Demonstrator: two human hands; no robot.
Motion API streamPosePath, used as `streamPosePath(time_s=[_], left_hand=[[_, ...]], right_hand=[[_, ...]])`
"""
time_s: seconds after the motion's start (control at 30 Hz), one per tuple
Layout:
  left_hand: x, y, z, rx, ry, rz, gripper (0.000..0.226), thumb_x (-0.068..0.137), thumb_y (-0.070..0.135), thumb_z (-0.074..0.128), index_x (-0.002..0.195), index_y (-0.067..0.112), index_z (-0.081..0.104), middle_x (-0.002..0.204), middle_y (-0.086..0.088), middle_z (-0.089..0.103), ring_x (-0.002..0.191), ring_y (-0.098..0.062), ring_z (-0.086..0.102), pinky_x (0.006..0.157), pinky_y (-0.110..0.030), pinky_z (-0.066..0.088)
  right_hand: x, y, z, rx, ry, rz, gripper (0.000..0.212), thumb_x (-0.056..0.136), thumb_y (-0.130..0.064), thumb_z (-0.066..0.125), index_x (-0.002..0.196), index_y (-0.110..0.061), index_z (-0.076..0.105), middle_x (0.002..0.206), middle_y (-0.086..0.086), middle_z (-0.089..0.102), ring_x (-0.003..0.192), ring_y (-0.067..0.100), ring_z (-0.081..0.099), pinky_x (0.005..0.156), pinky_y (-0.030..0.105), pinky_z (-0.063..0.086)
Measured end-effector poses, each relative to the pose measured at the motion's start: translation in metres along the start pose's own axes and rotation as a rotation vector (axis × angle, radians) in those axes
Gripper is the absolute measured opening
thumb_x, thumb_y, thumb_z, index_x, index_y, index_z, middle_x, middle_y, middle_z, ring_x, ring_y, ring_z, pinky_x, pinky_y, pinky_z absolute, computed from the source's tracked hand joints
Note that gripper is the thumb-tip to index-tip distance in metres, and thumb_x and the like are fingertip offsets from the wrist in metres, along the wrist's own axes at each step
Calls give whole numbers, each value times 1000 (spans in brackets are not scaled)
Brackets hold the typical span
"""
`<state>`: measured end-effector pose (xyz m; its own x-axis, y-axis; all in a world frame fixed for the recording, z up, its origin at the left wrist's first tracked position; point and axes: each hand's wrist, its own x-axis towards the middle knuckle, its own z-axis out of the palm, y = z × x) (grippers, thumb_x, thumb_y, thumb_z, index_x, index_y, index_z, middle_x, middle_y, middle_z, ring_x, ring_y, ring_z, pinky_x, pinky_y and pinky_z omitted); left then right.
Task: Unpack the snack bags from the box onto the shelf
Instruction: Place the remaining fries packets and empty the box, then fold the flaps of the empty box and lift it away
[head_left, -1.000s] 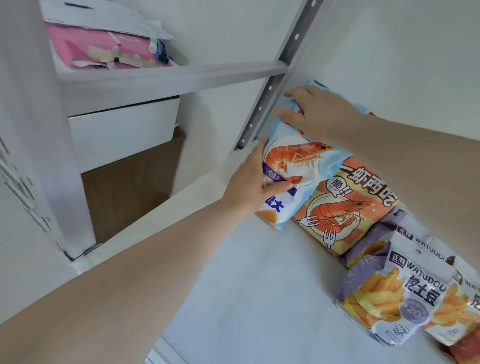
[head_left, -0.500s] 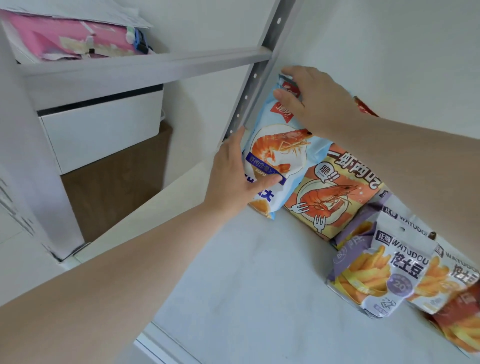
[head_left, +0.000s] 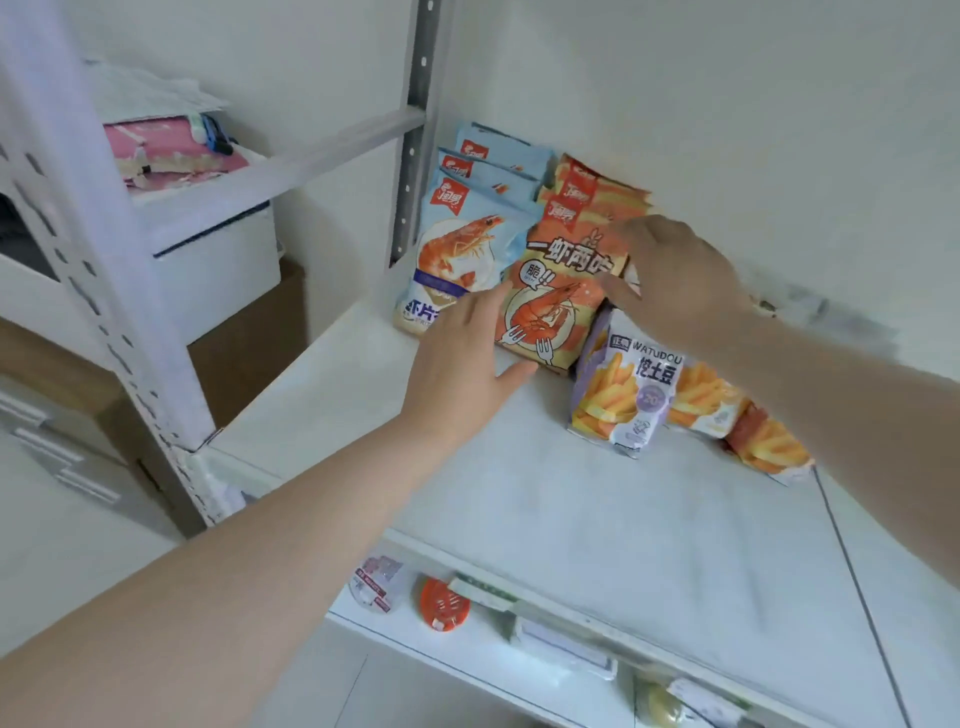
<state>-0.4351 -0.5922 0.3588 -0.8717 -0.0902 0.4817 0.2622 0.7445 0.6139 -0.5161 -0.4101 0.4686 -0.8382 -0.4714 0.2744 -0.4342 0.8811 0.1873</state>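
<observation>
Head view. Snack bags stand in rows on the shelf (head_left: 545, 499), leaning back against the wall so their fronts show: blue shrimp bags (head_left: 462, 260) beside the post, orange shrimp bags (head_left: 550, 301) next, fries bags (head_left: 623, 395) at right. Left hand (head_left: 462, 358) hovers, fingers relaxed, empty. Right hand (head_left: 675, 280), loosely curled, touches the orange row, holding nothing. The box is out of view.

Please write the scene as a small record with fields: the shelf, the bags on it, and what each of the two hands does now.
shelf: white shelf
blue prawn bags: upright, in a row at the back left
orange prawn bags: upright, right of the blue ones
fries bags: further right
left hand: fingers straight, in front of the front blue and orange bags
right hand: fingers loosely curled at the front orange bag, holding nothing that shows
</observation>
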Motion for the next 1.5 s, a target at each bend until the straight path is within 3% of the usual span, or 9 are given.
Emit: streamPosePath(time_s=[0.3, 0.5, 0.7, 0.9, 1.1, 1.3, 1.5], left_hand=[[-123, 153, 2, 129, -247, 166, 69, 85, 38, 64, 145, 16, 36, 134, -6, 52, 121, -28, 47, 99, -34, 36], [-242, 225, 8, 123, -463, 120, 68, 86, 36, 64, 145, 15, 36, 134, -7, 52, 123, -28, 46, 100, -34, 35], [-352, 260, 20, 103, -682, 107, 67, 88, 37, 64, 144, 15, 36, 136, -4, 51, 124, -27, 46, 103, -34, 35], [-438, 262, 35, 129, -925, 134, 71, 88, 43, 61, 147, 17, 30, 144, -3, 45, 129, -25, 43, 108, -36, 34], [-480, 293, 45, 129, -1033, 147, 70, 90, 39, 61, 148, 16, 29, 145, -8, 43, 132, -27, 39, 108, -34, 30], [-502, 349, 95, 175, -1064, 228, 71, 90, 43, 59, 149, 18, 28, 148, -5, 41, 135, -25, 36, 109, -34, 30], [-542, 397, 168, 280, -1116, 134, 72, 88, 44, 61, 148, 20, 28, 143, -7, 46, 131, -27, 41, 108, -36, 33]], right_hand=[[-250, 24, -41, 39, -111, 207, 55, 97, -44, 49, 145, -19, 39, 145, 6, 44, 134, 28, 39, 108, 41, 31], [-426, 17, -44, 169, -251, 439, 57, 97, -41, 50, 147, -19, 36, 146, 6, 43, 138, 26, 35, 113, 35, 23], [-564, -17, -32, 258, -330, 680, 52, 96, -42, 51, 142, -20, 42, 141, 6, 49, 134, 28, 41, 110, 36, 29], [-669, -56, -17, 286, -456, 869, 57, 95, -45, 49, 145, -19, 38, 142, 6, 47, 136, 28, 39, 113, 39, 29], [-743, -66, -22, 294, -523, 948, 59, 94, -46, 51, 146, -22, 37, 143, 3, 47, 138, 25, 36, 113, 36, 29], [-803, -21, -23, 305, -504, 1021, 57, 97, -44, 49, 148, -21, 35, 141, 4, 46, 138, 25, 35, 111, 35, 28], [-867, 55, 0, 319, -585, 989, 56, 97, -44, 46, 146, -20, 35, 141, 2, 45, 136, 23, 35, 109, 33, 28]])
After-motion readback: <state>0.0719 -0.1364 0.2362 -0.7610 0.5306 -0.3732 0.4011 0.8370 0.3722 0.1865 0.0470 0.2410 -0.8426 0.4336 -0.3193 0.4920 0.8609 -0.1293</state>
